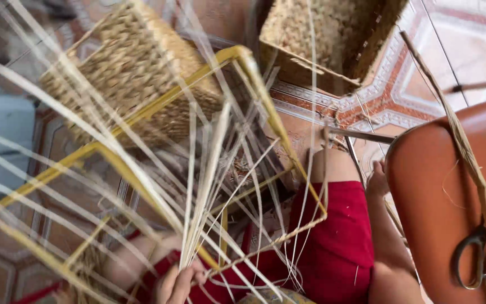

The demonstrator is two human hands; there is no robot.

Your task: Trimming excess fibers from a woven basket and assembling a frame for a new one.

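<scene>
Fingers (189, 277) of left hand (176, 286) pinch pale strands (198, 214) inside crowding yellow frame (265, 107); right hand (377, 181) unclear.

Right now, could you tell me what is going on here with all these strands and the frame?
A person in red clothing is weaving pale strands around a yellow wire frame resting over their lap. One hand at the bottom edge grips a bunch of strands; the other hand reaches toward the floor beside an orange chair, on which scissors lie. Two finished woven baskets sit on the tiled floor ahead.
</scene>
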